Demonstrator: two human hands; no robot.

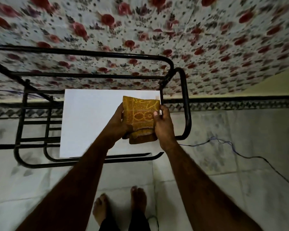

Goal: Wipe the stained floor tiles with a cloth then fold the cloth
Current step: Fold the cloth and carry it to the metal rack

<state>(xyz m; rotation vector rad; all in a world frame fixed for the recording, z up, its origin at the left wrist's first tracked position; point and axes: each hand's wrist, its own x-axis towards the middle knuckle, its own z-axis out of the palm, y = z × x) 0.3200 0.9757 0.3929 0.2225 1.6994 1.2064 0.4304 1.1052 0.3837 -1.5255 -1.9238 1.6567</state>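
Note:
A yellow-orange patterned cloth [139, 117], folded into a compact rectangle, is held up in front of me above a white board [87, 120]. My left hand [118, 122] grips its left edge with fingers curled behind it. My right hand [163, 125] holds the right edge, thumb pressed on the front face. The pale floor tiles [223, 189] with grey smudges lie below, and my two bare feet [120, 207] stand on them.
A black metal frame [184, 104] stands on the floor under and beside the cloth. A bed with a red floral sheet [157, 39] fills the upper view. A thin dark wire [250, 157] runs across the tiles at right.

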